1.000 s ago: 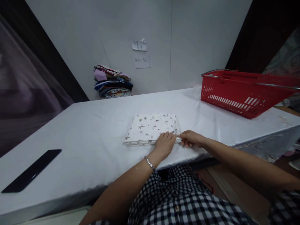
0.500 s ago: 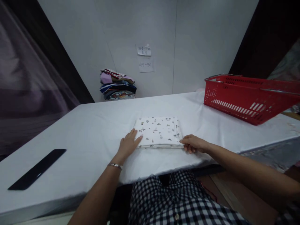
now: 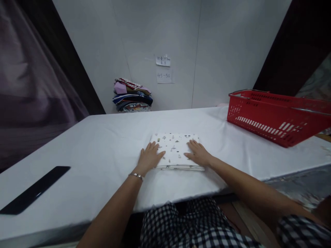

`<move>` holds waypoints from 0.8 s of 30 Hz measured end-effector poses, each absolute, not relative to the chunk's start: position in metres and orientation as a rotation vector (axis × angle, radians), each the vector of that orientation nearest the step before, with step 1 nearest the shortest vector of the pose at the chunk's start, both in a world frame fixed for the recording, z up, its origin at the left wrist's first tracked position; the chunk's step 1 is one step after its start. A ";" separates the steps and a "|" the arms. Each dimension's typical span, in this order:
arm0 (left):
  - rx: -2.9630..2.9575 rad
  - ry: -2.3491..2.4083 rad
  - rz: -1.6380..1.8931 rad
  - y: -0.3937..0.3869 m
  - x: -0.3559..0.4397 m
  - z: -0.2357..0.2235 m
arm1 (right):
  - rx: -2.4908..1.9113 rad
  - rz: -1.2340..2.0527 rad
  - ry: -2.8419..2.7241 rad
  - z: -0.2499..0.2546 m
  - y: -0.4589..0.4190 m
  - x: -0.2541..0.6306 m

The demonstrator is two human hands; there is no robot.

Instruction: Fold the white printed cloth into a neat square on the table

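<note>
A folded white cloth with small printed figures [image 3: 176, 146] lies on the white-covered table [image 3: 103, 144] in front of me. My left hand [image 3: 150, 158] rests flat on its left part, fingers stretched out. My right hand [image 3: 198, 153] lies flat on its right part, fingers spread. Neither hand grips anything. A metal bracelet sits on my left wrist.
A stack of folded coloured clothes [image 3: 132, 95] stands at the back against the wall, under two paper notes [image 3: 163, 68]. A red plastic basket [image 3: 274, 112] sits at the right. A flat black strip [image 3: 33, 189] lies near the table's left front edge.
My right hand let go of the cloth's right front corner and moved up onto its top. My left hand went from the right side to the left part of the cloth.
</note>
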State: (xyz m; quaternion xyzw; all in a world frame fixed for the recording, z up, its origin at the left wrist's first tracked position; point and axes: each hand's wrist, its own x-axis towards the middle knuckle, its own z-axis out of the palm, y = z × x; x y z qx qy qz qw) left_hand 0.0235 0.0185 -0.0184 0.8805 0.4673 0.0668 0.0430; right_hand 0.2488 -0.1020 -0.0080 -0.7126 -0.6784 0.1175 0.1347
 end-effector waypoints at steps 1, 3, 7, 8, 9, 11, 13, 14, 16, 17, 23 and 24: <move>2.676 1.418 0.197 0.020 0.023 -0.023 | -2.137 0.380 -1.936 -0.013 -0.098 0.254; 2.663 1.400 0.205 0.021 0.020 -0.029 | -2.189 0.391 -1.919 -0.021 -0.095 0.260; 2.633 1.400 0.191 0.022 0.017 -0.029 | -2.215 0.375 -1.923 -0.023 -0.100 0.260; 2.620 1.397 0.173 0.023 0.017 -0.026 | -2.225 0.387 -1.921 -0.022 -0.101 0.259; 2.606 1.395 0.149 0.024 0.018 -0.023 | -2.234 0.402 -1.922 -0.019 -0.101 0.257; 2.584 1.415 0.121 0.027 0.023 -0.015 | -2.250 0.412 -1.920 -0.013 -0.096 0.255; 2.585 1.461 0.147 0.034 0.032 -0.006 | -2.251 0.341 -1.912 -0.008 -0.086 0.256; 2.595 1.481 0.179 0.038 0.037 -0.003 | -2.241 0.278 -1.906 -0.007 -0.078 0.258; 2.639 1.471 0.223 0.050 0.046 -0.001 | -2.230 0.150 -1.889 -0.008 -0.062 0.265; 2.660 1.453 0.229 0.056 0.049 -0.003 | -2.241 0.114 -1.875 -0.011 -0.054 0.269; 2.526 1.456 0.194 0.078 0.047 -0.029 | -2.303 0.142 -1.800 -0.043 -0.032 0.293; 2.527 1.451 0.219 0.078 0.046 -0.031 | -2.288 0.134 -1.792 -0.046 -0.032 0.295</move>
